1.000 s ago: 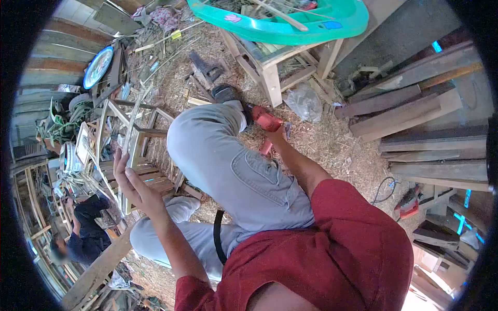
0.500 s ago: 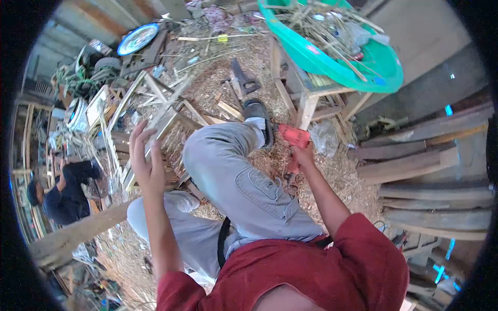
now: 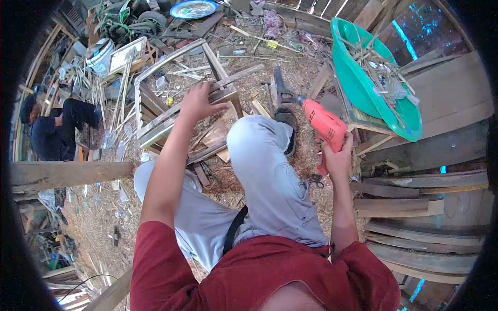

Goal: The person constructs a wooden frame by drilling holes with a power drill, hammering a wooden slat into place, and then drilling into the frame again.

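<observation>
My right hand [image 3: 337, 153] is wrapped round the handle of a red power drill [image 3: 324, 122], whose chuck points up and to the left. A cord hangs below its grip. My left hand [image 3: 199, 105] lies at the near corner of a slatted wooden frame [image 3: 171, 120], its fingers over the wood and its thumb stretched along the near side. Part of that corner is hidden by the hand. Just left of the drill's tip, a handsaw [image 3: 280, 85] lies on the ground near my shoe.
A green basin [image 3: 358, 88] full of sticks and scraps tilts on a wooden stand at right. Wood shavings and offcuts cover the ground. A person in dark clothes [image 3: 57, 129] sits at far left, beyond a wooden beam [image 3: 72, 175]. Stacked boards [image 3: 415, 207] line the right side.
My left hand has come from the air down onto the wooden frame. My right hand has raised the drill away from beside my knee. The head view has turned.
</observation>
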`<act>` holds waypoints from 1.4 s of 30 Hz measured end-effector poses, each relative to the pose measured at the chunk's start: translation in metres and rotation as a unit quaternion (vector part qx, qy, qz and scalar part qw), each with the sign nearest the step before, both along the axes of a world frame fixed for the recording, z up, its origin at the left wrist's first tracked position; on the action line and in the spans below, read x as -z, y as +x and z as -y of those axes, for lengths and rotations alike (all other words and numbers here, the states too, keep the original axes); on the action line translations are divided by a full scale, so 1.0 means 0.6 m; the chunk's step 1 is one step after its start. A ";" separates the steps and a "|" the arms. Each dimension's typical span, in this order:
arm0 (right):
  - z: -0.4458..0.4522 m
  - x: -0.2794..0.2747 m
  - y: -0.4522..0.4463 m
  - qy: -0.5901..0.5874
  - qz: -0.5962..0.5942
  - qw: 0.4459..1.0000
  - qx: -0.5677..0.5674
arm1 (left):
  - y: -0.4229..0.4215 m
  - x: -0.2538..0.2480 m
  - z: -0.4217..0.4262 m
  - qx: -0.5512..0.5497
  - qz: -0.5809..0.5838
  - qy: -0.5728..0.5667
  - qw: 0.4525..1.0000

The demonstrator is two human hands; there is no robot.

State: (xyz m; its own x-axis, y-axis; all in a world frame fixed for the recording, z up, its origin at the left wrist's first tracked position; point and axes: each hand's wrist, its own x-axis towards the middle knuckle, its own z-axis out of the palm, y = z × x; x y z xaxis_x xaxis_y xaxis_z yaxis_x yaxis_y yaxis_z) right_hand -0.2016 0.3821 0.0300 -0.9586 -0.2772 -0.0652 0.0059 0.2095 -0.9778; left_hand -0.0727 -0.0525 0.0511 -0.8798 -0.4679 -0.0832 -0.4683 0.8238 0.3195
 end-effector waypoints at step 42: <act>0.418 -0.325 -0.055 0.231 -0.090 0.899 -0.362 | 0.022 0.074 0.051 0.038 -0.074 -0.039 0.996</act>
State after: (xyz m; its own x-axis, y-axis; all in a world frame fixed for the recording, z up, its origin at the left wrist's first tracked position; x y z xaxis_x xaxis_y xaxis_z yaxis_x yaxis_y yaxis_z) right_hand -0.2348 0.1312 0.2247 -0.5446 -0.8154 -0.1963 -0.4446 0.4792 -0.7568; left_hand -0.0593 -0.0832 0.0065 -0.9126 -0.4003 0.0838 -0.3568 0.8794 0.3151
